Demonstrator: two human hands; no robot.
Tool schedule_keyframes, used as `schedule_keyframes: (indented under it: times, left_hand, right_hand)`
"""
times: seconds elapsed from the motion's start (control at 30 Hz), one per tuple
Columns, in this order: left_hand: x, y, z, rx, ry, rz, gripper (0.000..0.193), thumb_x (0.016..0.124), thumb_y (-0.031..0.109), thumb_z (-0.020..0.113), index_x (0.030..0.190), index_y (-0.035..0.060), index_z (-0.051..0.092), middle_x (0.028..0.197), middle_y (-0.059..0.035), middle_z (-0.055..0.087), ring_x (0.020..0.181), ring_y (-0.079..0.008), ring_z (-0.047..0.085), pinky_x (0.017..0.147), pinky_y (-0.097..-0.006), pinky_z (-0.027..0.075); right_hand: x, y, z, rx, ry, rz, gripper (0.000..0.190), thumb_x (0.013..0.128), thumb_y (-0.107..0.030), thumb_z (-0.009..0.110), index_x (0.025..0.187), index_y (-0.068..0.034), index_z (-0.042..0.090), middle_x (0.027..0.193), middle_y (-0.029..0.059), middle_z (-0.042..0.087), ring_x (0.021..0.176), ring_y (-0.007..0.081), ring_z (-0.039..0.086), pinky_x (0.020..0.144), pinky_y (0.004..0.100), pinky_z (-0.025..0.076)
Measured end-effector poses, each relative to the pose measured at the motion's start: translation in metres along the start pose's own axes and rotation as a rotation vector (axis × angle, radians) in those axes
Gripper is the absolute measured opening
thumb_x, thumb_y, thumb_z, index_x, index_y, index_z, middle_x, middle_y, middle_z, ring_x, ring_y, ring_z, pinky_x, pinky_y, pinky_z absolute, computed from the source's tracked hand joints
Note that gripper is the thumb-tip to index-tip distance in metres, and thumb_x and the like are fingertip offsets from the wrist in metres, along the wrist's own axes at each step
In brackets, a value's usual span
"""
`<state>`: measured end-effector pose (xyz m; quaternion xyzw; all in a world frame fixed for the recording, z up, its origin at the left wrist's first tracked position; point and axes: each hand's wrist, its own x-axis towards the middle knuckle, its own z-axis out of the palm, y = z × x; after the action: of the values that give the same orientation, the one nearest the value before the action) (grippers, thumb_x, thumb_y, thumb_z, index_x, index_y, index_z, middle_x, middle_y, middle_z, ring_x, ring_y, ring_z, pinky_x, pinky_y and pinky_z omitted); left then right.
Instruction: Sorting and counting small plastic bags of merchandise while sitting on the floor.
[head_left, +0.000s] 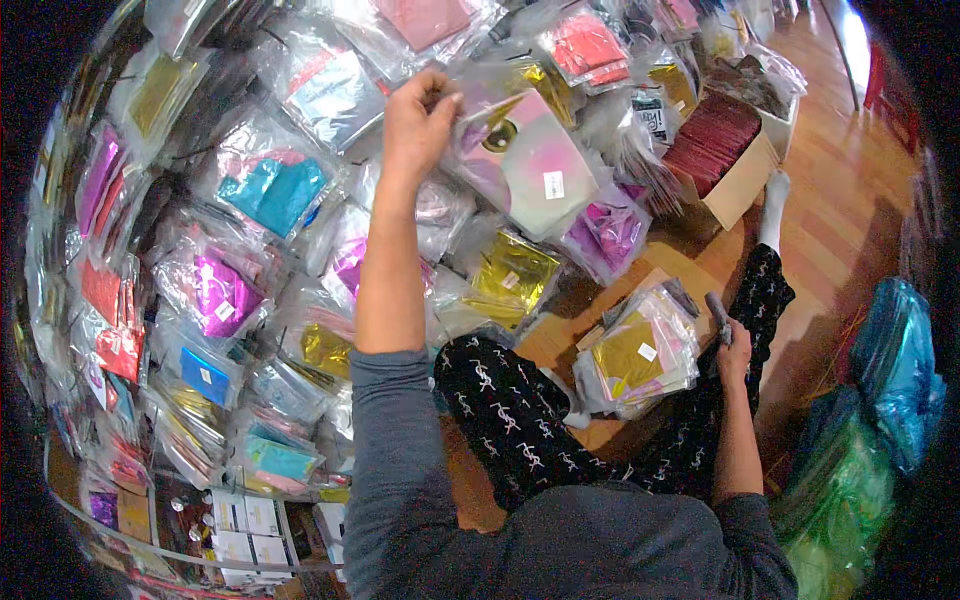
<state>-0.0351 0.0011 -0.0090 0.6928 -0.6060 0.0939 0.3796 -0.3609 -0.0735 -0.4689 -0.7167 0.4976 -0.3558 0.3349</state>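
My left hand (421, 124) reaches over the spread of packets, its thumb and fingers pinched at the clear plastic edge of a packet with an eye design (529, 165). That packet is pink and white with gold, bears a small white label, and overlaps other packets. Down by my right leg, my right hand (735, 351) grips a small grey elongated object (718, 309), its exact kind unclear. Between my legs lies a stack of similar packets (637, 352), gold on top, partly over a cardboard piece (555, 337).
Clear bags of coloured foil and film, such as a teal one (274, 191), cover the floor ahead and left. A cardboard box (739, 184) holds dark red packed items (712, 139). Wooden floor (840, 202) shows at right, beside blue (896, 367) and green plastic bags (840, 487).
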Motion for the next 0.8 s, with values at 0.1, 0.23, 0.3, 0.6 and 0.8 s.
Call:
schedule_keyframes:
  times: [0.1,0.23,0.3,0.6,0.8]
  left_hand:
    - [0.014,-0.001,-0.006,0.024,-0.035,-0.036,0.003,0.079,0.001,0.052,0.082,-0.0011,0.053,0.070,-0.0023,0.054,0.060,-0.0087,0.050,0.055,-0.0215,0.041]
    - [0.021,-0.008,-0.006,0.108,0.005,-0.057,0.004,0.080,0.003,0.051,0.080,-0.0005,0.053,0.066,-0.0015,0.053,0.058,-0.0072,0.048,0.053,-0.0210,0.039]
    - [0.022,-0.013,-0.007,0.182,0.010,-0.070,0.005,0.080,0.004,0.051,0.080,-0.0003,0.053,0.065,-0.0013,0.052,0.058,-0.0066,0.047,0.053,-0.0206,0.038]
    - [0.018,-0.010,-0.005,0.431,0.207,-0.018,0.011,0.076,0.008,0.054,0.084,0.0004,0.056,0.076,-0.0170,0.060,0.072,-0.0284,0.059,0.066,-0.0344,0.044]
    - [0.016,-0.016,-0.004,0.531,0.270,0.058,0.015,0.077,0.013,0.052,0.084,0.0005,0.057,0.076,-0.0180,0.060,0.070,-0.0295,0.059,0.066,-0.0346,0.044]
  right_hand:
    - [0.000,-0.003,-0.002,-0.005,-0.004,0.013,0.031,0.072,-0.001,0.044,0.101,-0.004,0.055,0.094,0.0154,0.057,0.089,0.0321,0.051,0.080,0.0379,0.040]
    - [-0.001,-0.001,-0.003,-0.003,-0.003,0.022,0.035,0.069,0.002,0.045,0.102,-0.004,0.054,0.094,0.0146,0.056,0.089,0.0314,0.051,0.081,0.0370,0.041]
    - [-0.001,0.005,-0.001,-0.003,0.009,-0.011,0.037,0.067,0.004,0.045,0.102,-0.005,0.054,0.094,0.0145,0.055,0.089,0.0316,0.051,0.080,0.0368,0.041]
    - [-0.004,0.000,-0.007,0.035,0.000,-0.020,0.037,0.069,0.003,0.044,0.105,-0.006,0.053,0.092,0.0175,0.053,0.089,0.0340,0.050,0.079,0.0373,0.039]
    - [-0.004,-0.001,-0.008,0.055,-0.008,-0.028,0.036,0.071,0.000,0.044,0.105,-0.006,0.054,0.095,0.0181,0.054,0.091,0.0339,0.051,0.080,0.0372,0.039]
